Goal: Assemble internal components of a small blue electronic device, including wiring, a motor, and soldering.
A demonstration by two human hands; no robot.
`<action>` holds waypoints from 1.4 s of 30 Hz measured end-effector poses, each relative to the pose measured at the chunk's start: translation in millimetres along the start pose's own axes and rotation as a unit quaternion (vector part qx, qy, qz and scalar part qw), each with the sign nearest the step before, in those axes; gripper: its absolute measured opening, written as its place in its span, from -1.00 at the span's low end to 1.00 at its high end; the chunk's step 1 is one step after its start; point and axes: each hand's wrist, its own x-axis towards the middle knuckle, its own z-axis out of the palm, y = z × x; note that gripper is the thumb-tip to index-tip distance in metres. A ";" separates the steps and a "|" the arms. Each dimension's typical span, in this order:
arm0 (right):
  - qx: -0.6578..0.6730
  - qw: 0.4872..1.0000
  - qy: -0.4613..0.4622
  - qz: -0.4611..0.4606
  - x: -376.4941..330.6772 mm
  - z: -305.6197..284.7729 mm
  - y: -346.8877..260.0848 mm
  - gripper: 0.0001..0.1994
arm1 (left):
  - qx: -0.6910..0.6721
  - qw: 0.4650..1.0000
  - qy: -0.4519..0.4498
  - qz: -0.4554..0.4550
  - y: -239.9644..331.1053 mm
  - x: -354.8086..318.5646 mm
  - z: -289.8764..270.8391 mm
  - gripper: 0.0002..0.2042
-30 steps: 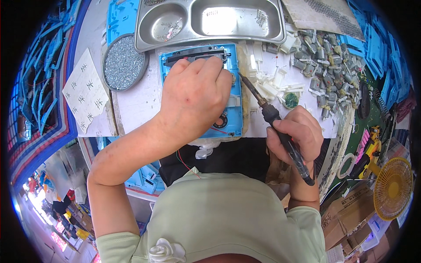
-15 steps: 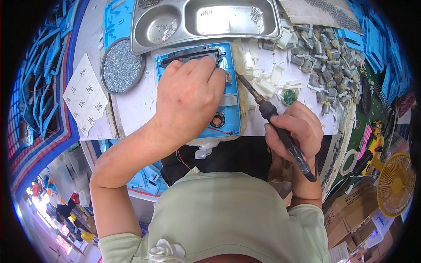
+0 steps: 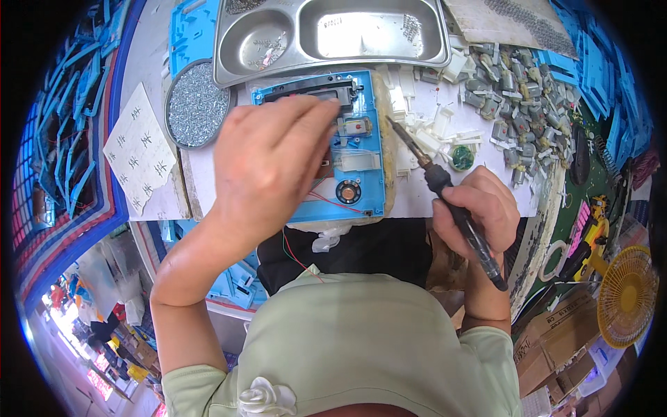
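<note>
A blue plastic housing (image 3: 373, 184) lies on a padded rest in front of me, with its inside facing up. My left hand (image 3: 260, 160) is over its left half, fingers bent and pressed together near a black part (image 3: 340, 94) at the top. What the fingertips hold, if anything, is hidden. Right of this hand show a small motor (image 3: 358, 126), a clear plastic piece (image 3: 358, 162), a round speaker (image 3: 348, 192) and thin red wires (image 3: 333, 203). My right hand (image 3: 493, 208) is closed around the black handle of a soldering iron (image 3: 436, 175), its tip just right of the housing.
A steel tray (image 3: 292, 42) stands behind the housing. To the left are a round dish of screws (image 3: 198, 104) and a marked paper (image 3: 141, 156). Small motors (image 3: 517, 104) and white plastic pieces (image 3: 431, 139) are heaped at the right, near a yellow fan (image 3: 629, 297).
My left hand has shifted left and turned, uncovering more of the motor, clear piece and speaker. The soldering iron has moved slightly right, away from the housing's edge.
</note>
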 end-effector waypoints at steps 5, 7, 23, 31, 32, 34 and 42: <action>0.013 1.000 0.008 0.004 1.0 2.8 1.4 -0.68 | -0.069 0.997 0.005 -0.037 -14.4 -9.9 -1.9 -0.77; 0.017 1.000 0.006 0.002 5.3 5.1 -1.2 -0.68 | -0.091 0.995 -0.016 -0.048 -8.5 -10.8 -0.1 -0.74; 0.021 0.999 0.014 0.022 3.8 2.3 0.1 -0.70 | -0.112 0.992 0.061 -0.002 1.0 -5.9 40.7 -0.74; 0.013 1.000 0.006 0.025 7.5 2.2 1.8 -0.68 | -0.076 0.996 0.051 0.021 -1.7 -9.1 46.1 -0.74; 0.014 1.000 0.007 0.025 7.6 2.3 1.8 -0.68 | -0.066 0.996 0.053 0.018 -2.2 -9.2 45.0 -0.75; 0.015 1.000 0.009 0.025 7.8 2.8 1.7 -0.68 | -0.044 0.997 0.057 0.013 -2.3 -7.8 41.4 -0.77; 0.022 0.999 -0.002 0.026 6.2 2.0 1.2 -0.70 | -0.013 0.999 0.044 -0.013 3.7 -1.5 40.3 -0.83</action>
